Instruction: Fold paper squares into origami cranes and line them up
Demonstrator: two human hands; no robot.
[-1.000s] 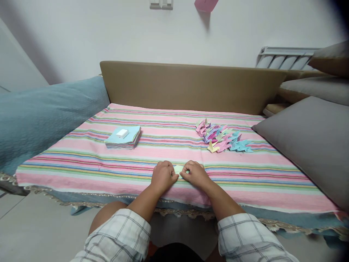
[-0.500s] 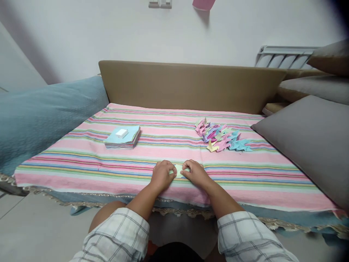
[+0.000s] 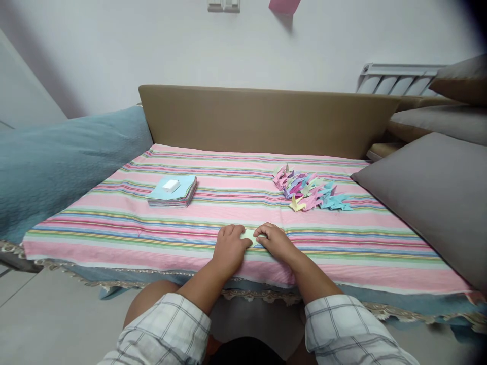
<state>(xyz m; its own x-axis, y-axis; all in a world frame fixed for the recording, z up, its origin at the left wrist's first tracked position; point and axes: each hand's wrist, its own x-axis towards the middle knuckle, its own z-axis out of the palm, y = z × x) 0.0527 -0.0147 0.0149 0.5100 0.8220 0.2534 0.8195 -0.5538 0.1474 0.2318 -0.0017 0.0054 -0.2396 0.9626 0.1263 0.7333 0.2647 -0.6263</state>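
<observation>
- A pale green piece of paper (image 3: 249,235) lies between the fingertips of both hands, low over the cloth; its edges are partly covered, so its full outline cannot be told.
- The left hand (image 3: 231,248) rests with its thumb over the paper's near left part and its fingers curled at the far left edge; the right hand (image 3: 277,243) has thumb and index finger at the right edge, a narrow gap between the tips. Whether either pinches or only presses, I cannot tell.
- As a judgement, this piece is part-way folded: it looks small and flat, lacking the raised points of the finished ones.
- Beyond the fingers, to the right, folded paper cranes (image 3: 310,192) sit done in a crowded heap, crisp and sharp-pointed, in pink, purple, blue, green and yellow.
- Beyond the fingers, to the left, a thick stack of square paper (image 3: 160,194) appears unfolded, blue on top, with a small white block (image 3: 171,186) on it.
- Under the fingers spreads a woven-looking striped cloth (image 3: 114,230), mostly pink, lightly wrinkled.
- Far right of them leans a smooth grey cushion (image 3: 429,192).
</observation>
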